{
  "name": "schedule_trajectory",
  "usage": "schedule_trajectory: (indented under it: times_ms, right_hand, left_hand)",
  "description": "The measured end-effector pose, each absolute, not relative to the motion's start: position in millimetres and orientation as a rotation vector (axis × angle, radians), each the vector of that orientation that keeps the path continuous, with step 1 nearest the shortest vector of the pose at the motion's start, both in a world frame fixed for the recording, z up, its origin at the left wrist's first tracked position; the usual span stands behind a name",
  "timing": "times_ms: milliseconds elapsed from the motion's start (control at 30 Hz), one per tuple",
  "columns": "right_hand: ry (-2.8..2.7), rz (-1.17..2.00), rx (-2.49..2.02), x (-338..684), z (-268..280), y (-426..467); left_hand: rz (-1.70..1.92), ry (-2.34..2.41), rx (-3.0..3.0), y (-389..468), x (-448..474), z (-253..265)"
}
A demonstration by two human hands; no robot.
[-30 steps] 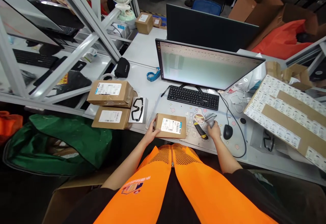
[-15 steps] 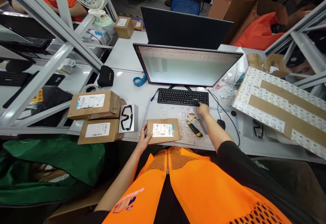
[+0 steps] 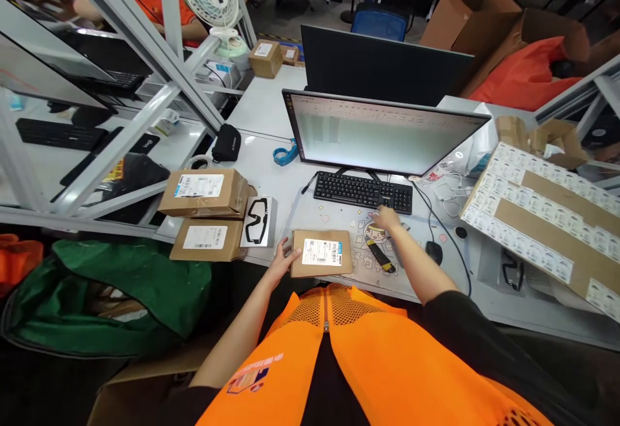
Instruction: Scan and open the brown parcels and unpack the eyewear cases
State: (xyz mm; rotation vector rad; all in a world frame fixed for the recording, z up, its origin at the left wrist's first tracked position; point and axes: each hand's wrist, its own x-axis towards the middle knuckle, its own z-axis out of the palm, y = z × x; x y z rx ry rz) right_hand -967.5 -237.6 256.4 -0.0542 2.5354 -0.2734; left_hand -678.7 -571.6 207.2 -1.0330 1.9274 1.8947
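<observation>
A small cardboard box [image 3: 303, 270] with a white shipping label lies at the desk's front edge. My left hand [image 3: 281, 263] is at its left side, thumb touching the box near the label and the other fingers spread apart. My right hand [image 3: 386, 218] is over the front edge of the black keyboard [image 3: 346, 190], below its number keys. A finger points forward, the others are partly hidden, and I see nothing held. A black and yellow utility knife [image 3: 380, 256] lies on the printed desk mat [image 3: 361, 274], between the box and my right forearm.
Two labelled cartons [image 3: 203, 192] are stacked at left, beside a white box picturing glasses [image 3: 256, 221]. The monitor [image 3: 382, 135] stands behind the keyboard. A mouse [image 3: 433, 252] and a large sticker-covered cardboard piece [image 3: 533, 219] are at right. A blue tape dispenser [image 3: 285, 153] lies left of the monitor.
The view has turned left, so the scene sits further right. My right hand has drawn back slightly from the keys. The fingers of my left hand have spread away from the box's side.
</observation>
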Motion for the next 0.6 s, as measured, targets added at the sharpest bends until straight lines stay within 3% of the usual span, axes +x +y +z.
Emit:
schedule_trajectory:
  times_ms: [167,333,600]
  right_hand:
    - [2.441,-0.211,-0.077,-862,230,-220]
    - [2.585,-0.265,-0.07,-812,211,-199]
    - [2.097,-1.098,0.346,-833,234,-203]
  left_hand:
    - [1.939,1.829,-0.895,-579,-689,219]
    - [1.903,2.065,-0.508,-576,-696,242]
    - [1.26,2.606,0.281,-588,-708,288]
